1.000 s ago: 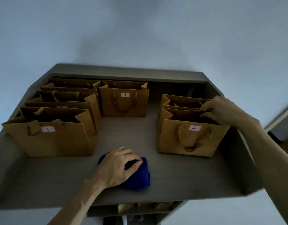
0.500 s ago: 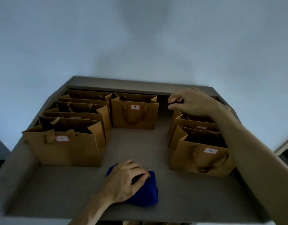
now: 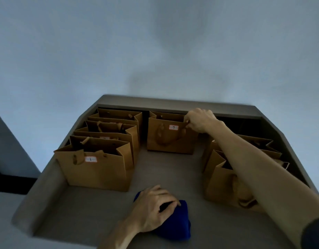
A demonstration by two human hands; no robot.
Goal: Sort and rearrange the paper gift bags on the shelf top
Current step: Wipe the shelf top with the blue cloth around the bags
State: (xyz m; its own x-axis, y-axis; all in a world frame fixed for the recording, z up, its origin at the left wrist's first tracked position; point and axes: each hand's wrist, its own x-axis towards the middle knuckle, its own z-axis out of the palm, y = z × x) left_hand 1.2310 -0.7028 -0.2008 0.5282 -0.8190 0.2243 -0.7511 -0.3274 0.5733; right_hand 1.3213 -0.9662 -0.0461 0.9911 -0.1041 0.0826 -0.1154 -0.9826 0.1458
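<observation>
Several brown paper gift bags stand on the shelf top [image 3: 160, 175]; landmark = bag 7 [image 3: 170, 139], alone at the back, middle. Left of bag 7: row of approx four bags packed front to back, nearest one is bag 1 [image 3: 94, 169]. Right of bag 7 and nearer the person: two more bags [image 3: 225, 178], partly hidden by the forearm, labels not readable.

Right hand [image 3: 200, 121] at bag 7's top right corner, fingers curled, pinching the rim or handle there — looks like a grip to lift or slide it, prob. toward a numbered slot. Left hand [image 3: 153, 207] well in front of bag 7, near shelf edge, fingers curled over a blue cloth [image 3: 174, 227], holding it down; purpose unclear, maybe parked while the other hand works.

Writing: small white stickers w/ red border, handwritten "7" and "1". Others in left row too dim to read. Sorting judged partway.
</observation>
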